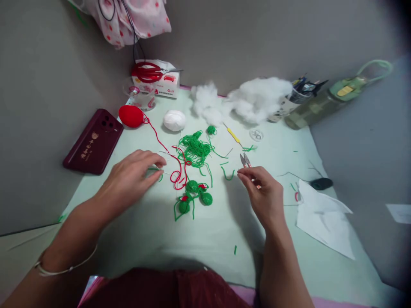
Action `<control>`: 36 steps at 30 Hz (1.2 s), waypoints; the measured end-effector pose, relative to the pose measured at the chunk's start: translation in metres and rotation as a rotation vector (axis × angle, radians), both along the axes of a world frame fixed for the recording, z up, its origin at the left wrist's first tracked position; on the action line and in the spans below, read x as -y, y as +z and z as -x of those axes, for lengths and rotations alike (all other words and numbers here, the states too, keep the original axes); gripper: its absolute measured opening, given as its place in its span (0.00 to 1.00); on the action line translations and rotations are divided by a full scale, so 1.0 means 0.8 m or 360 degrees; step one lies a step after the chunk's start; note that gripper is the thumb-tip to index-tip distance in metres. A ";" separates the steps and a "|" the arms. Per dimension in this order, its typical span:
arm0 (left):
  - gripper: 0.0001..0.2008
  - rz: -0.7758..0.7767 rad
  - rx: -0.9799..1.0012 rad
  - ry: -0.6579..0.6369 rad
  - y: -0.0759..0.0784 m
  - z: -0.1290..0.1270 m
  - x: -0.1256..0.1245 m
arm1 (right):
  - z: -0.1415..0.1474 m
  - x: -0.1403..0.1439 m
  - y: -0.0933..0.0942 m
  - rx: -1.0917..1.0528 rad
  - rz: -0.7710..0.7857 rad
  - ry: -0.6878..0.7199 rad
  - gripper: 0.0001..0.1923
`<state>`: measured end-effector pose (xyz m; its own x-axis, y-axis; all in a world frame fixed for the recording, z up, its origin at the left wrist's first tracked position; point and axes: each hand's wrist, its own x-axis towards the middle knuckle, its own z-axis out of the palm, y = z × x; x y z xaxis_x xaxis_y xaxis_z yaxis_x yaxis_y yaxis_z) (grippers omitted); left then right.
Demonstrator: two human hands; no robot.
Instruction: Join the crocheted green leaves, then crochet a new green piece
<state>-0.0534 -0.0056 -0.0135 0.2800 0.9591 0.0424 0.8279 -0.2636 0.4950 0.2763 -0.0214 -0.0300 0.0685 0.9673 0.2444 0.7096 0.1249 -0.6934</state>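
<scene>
My right hand (262,188) grips a pair of small thread snips (245,160), blades pointing away from me. At the left, my left hand (136,172) hovers low over the table, thumb and fingertips apart around a short gap. Beside its fingertips run white yarn and a bit of green yarn (161,177). Between the hands lies a loose heap of green yarn (195,149), with tangled red yarn (180,171) along its left side. Nearer to me sit several green crocheted balls (192,186) with red bits and trailing green tails.
Behind are a red yarn ball (131,116), a white yarn ball (174,120), white stuffing (257,99) and a yellow-handled crochet hook (233,135). A phone (93,143) leans at left. A bottle (330,100) and white paper (323,220) are at right. Red scissors (149,72) rest on a box.
</scene>
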 end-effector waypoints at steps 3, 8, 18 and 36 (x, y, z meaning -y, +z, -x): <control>0.13 0.0136 -0.0271 -0.0019 -0.018 0.020 -0.010 | 0.006 0.001 0.002 -0.0153 0.0028 -0.0054 0.07; 0.11 0.0194 -0.0101 0.0080 -0.022 0.027 -0.010 | 0.014 0.003 0.005 -0.0424 0.0052 -0.0120 0.07; 0.06 0.0545 0.0821 -0.0148 0.017 -0.046 0.020 | 0.042 0.015 0.025 -0.0962 0.0393 0.0386 0.06; 0.16 0.0536 0.1032 -0.0599 -0.011 -0.103 0.009 | 0.059 0.028 0.022 -0.0946 0.0388 0.0364 0.10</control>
<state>0.0286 -0.0127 -0.0220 0.6043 0.7961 0.0332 0.2358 -0.2185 0.9469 0.2287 -0.0436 -0.0124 -0.0893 0.9960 0.0018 0.1736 0.0173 -0.9847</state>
